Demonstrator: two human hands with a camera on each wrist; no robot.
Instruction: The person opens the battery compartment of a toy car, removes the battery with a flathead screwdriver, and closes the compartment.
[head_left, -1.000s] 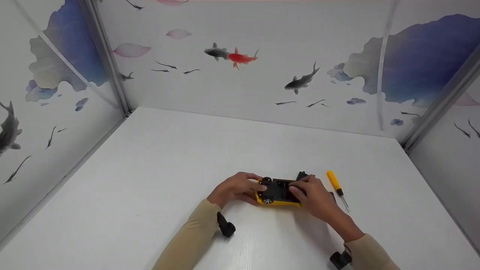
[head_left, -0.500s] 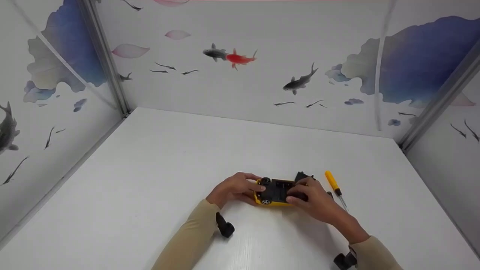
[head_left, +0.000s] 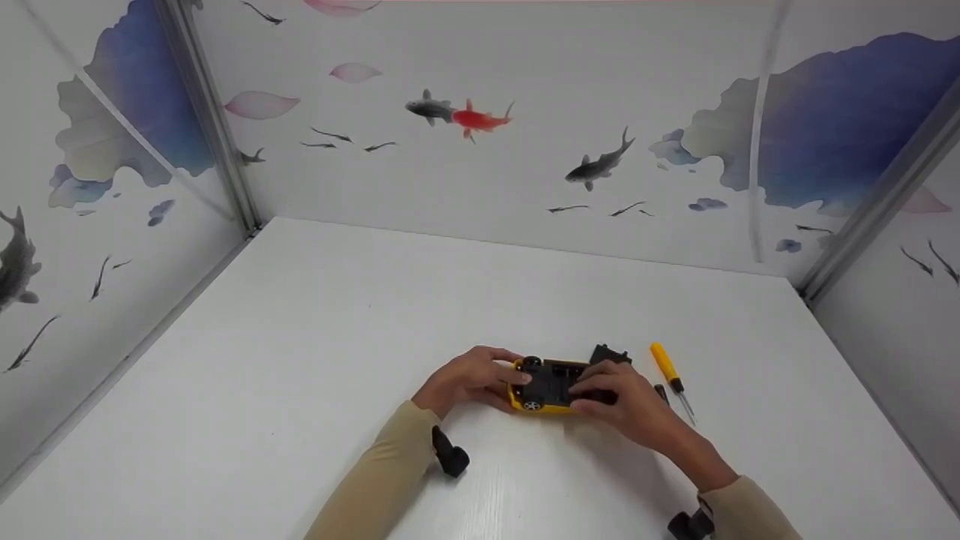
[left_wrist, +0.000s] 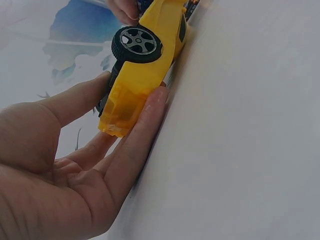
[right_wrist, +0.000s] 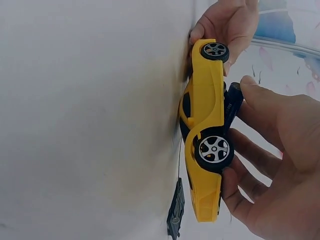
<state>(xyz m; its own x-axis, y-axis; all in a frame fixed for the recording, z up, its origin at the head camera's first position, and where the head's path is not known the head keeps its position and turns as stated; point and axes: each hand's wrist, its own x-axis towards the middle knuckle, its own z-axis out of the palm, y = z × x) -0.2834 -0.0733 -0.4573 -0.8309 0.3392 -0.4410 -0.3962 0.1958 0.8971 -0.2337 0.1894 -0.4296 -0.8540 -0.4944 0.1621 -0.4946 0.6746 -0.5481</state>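
Note:
A yellow toy car (head_left: 553, 409) lies upside down, its black underside with an open compartment facing up. My left hand (head_left: 474, 375) grips one end, thumb on the underside and fingers beneath, as the left wrist view shows around the yellow body (left_wrist: 137, 80). My right hand (head_left: 630, 397) is over the compartment. In the right wrist view it pinches a dark cylindrical battery (right_wrist: 233, 102), tilted with one end down at the car's underside. How far the battery sits inside is hidden. Other right fingers touch the car near a wheel (right_wrist: 214, 149).
A black plastic cover (head_left: 609, 353) lies just behind the car. To the right is a screwdriver (head_left: 667, 367) with a yellow handle. A small dark cylinder (head_left: 661, 393) lies between it and my right hand. Printed panels (head_left: 480, 187) wall in the white table (head_left: 337, 322).
My right thumb and fingers have shifted left along the compartment, and the hand has dipped slightly, showing more of the black cover. My left hand and the car stay nearly still.

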